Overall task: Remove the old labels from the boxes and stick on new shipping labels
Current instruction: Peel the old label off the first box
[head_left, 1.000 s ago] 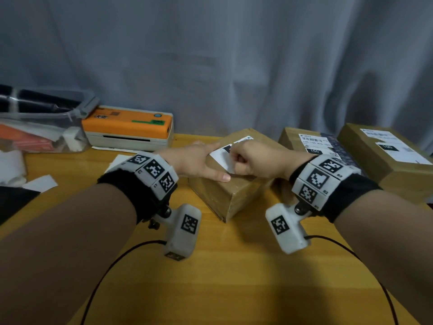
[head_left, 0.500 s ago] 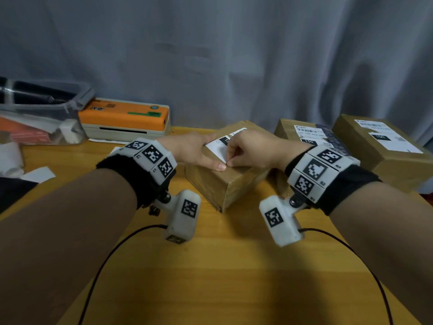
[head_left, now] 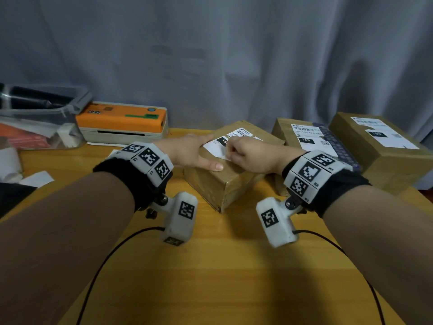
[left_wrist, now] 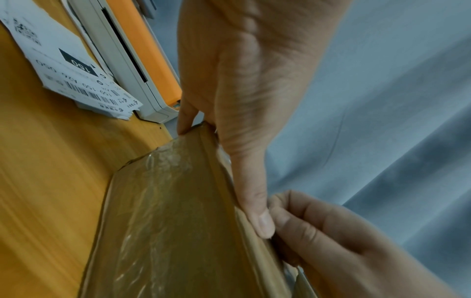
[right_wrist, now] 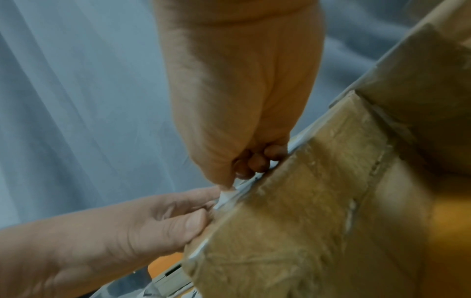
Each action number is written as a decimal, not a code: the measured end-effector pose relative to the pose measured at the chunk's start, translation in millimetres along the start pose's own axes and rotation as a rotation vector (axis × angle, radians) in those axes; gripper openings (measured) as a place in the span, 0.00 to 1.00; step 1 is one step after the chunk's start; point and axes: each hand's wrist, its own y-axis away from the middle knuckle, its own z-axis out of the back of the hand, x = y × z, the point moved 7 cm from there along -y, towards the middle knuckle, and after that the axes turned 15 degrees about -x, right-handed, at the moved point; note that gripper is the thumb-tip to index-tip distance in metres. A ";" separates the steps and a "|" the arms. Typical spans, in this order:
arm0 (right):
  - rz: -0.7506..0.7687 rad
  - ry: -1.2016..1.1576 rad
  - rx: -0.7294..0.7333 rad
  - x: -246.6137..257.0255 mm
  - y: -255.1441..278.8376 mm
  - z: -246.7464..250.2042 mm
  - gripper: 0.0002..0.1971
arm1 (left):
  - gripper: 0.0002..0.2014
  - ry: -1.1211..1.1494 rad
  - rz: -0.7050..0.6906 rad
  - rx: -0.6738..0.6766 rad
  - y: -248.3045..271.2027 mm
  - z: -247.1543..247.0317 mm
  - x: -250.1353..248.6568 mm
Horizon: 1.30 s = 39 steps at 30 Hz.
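Observation:
A taped brown cardboard box [head_left: 225, 186] [left_wrist: 178, 221] [right_wrist: 305, 221] stands at the table's middle, turned corner-on to me. A white shipping label [head_left: 216, 147] [right_wrist: 228, 194] lies on its top. My left hand [head_left: 194, 153] [left_wrist: 242, 100] rests flat on the top's left side, with its fingers straight and the thumb along the near edge. My right hand [head_left: 243, 156] [right_wrist: 242, 100] is curled into a fist and pinches the label's near edge. How much of the label is stuck down is hidden by the hands.
Two more brown boxes [head_left: 304, 146] [head_left: 379, 151] with labels stand at the right. An orange-topped label printer [head_left: 121, 123] [left_wrist: 132, 50] and a clear bin [head_left: 39, 118] sit at the back left. Loose labels [left_wrist: 71, 66] [head_left: 35, 179] lie on the wooden table [head_left: 222, 266].
My right hand has shifted slightly left along the label's near edge, still pinching it. The left hand stays pressed on the box.

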 end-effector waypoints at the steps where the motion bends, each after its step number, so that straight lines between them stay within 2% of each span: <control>1: -0.008 -0.023 -0.015 -1.4 0.2 0.1 0.05 | 0.67 0.005 0.000 0.002 1.0 0.5 -1.0; 10: -0.096 -0.189 -0.080 -7.7 3.7 5.5 0.04 | 0.59 0.019 0.023 0.002 6.7 3.7 -4.1; 14: -0.130 -0.246 -0.142 -5.7 6.7 13.0 0.02 | 0.58 0.039 0.023 -0.026 5.4 2.8 -1.7; 17: -0.133 -0.166 -0.050 6.3 10.8 23.4 0.13 | 0.36 0.088 0.011 -0.092 10.5 10.5 -6.8; 19: -0.070 -0.017 0.021 17.2 12.1 31.2 0.17 | 0.31 0.091 -0.008 -0.148 12.6 16.6 -10.0; 21: -0.050 0.078 0.124 22.2 14.3 30.6 0.21 | 0.29 0.054 -0.031 -0.175 16.2 20.6 -14.0; 23: -0.032 0.161 0.167 19.5 13.8 26.9 0.19 | 0.29 0.012 -0.045 -0.168 19.3 21.2 -16.5; 26: 0.001 0.193 0.084 13.6 12.1 27.5 0.09 | 0.27 -0.008 -0.090 -0.158 22.7 19.1 -22.7; 28: -0.017 0.140 0.021 10.1 13.0 31.4 0.07 | 0.29 0.047 -0.119 -0.092 25.4 14.3 -27.6; 31: -0.076 0.040 -0.027 5.6 14.0 35.4 0.06 | 0.37 0.026 -0.148 0.008 29.7 11.6 -32.3; 39: -0.146 0.125 -0.110 -5.6 4.2 42.8 0.10 | 0.36 -0.024 -0.157 0.014 31.0 15.1 -33.8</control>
